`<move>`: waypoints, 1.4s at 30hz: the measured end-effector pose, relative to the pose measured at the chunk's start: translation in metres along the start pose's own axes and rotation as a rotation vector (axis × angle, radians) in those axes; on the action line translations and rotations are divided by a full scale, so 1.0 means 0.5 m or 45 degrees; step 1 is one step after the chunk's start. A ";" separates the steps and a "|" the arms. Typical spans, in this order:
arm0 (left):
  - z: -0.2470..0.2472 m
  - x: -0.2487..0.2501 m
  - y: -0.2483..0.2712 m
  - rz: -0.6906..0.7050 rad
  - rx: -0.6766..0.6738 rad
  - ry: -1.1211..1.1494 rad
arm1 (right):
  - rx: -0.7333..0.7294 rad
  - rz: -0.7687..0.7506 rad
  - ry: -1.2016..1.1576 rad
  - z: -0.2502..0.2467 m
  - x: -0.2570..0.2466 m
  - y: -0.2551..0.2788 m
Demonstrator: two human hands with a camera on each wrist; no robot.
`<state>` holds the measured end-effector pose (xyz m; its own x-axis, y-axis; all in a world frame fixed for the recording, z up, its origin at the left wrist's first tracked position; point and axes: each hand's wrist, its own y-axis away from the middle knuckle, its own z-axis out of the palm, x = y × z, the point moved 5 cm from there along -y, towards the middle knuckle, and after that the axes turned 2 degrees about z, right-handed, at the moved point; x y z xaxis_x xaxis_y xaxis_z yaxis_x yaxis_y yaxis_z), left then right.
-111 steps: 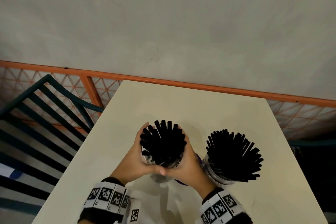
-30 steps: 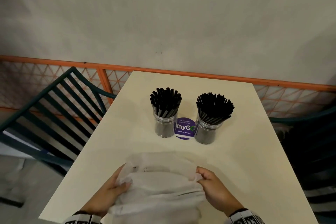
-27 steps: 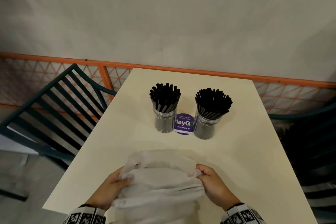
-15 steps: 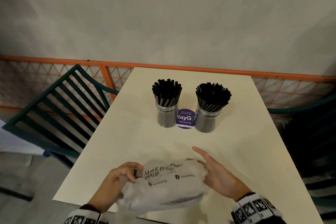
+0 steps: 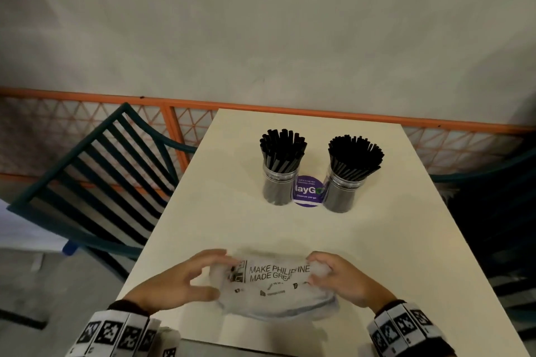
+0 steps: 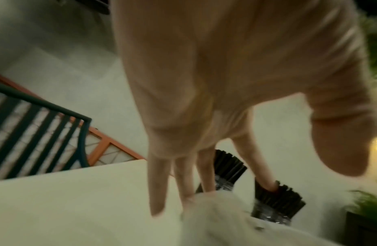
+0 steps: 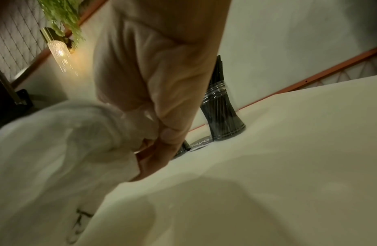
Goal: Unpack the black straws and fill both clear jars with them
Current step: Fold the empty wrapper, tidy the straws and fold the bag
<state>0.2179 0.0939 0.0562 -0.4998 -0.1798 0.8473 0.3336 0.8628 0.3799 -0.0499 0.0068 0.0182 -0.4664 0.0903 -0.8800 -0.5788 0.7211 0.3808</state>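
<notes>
Translucent white plastic bag [image 5: 275,284], crumpled, printed, at surface [image 5: 220,211] near edge: right hand [image 5: 338,278] grip pinches one end; left hand [image 5: 185,278] grip wide, fingertips touching. Beyond: two clear jars, left jar [image 5: 279,187], right jar [image 5: 342,191], packed with black straws [image 5: 282,148]; purple round sticker [image 5: 309,191] between, partly hidden.

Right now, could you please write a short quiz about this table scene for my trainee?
1. True or false: both clear jars hold black straws.
2. What lies between the jars? A) a purple round sticker B) a spoon C) a lid
3. Fill in: the right hand grips the white plastic ____.

Key
1. True: the left jar and the right jar are both full of black straws.
2. A: the purple round sticker is on the table.
3. bag: the right hand grips the white plastic bag; the left hand is open beside it.
</notes>
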 end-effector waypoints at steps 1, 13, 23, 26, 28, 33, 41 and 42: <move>-0.003 0.020 -0.015 0.041 0.078 -0.069 | 0.018 -0.008 0.052 0.002 0.005 0.000; 0.090 0.062 -0.146 0.069 -0.047 -0.720 | 0.372 -0.432 0.469 -0.026 -0.074 0.056; 0.088 0.089 -0.132 0.325 0.304 -0.248 | 0.108 -0.004 0.850 0.052 -0.113 0.023; 0.070 0.106 -0.132 0.347 0.459 0.088 | 0.124 -0.096 0.318 0.083 -0.107 0.008; 0.069 0.110 -0.136 0.353 0.552 0.310 | 0.208 -0.176 0.041 0.096 -0.110 0.012; 0.097 0.138 -0.150 0.364 0.527 0.715 | 0.260 -0.190 -0.209 0.095 -0.102 0.046; 0.209 0.193 -0.158 0.375 -0.191 0.786 | 0.559 -0.024 -0.765 0.062 -0.012 0.147; 0.228 0.196 -0.158 0.379 -0.335 0.797 | 0.674 -0.001 -0.782 0.052 0.009 0.167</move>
<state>0.0516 0.0621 0.0668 0.1648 -0.2601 0.9514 0.6039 0.7892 0.1112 -0.0827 0.0853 0.0385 0.0732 0.3399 -0.9376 -0.1139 0.9368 0.3307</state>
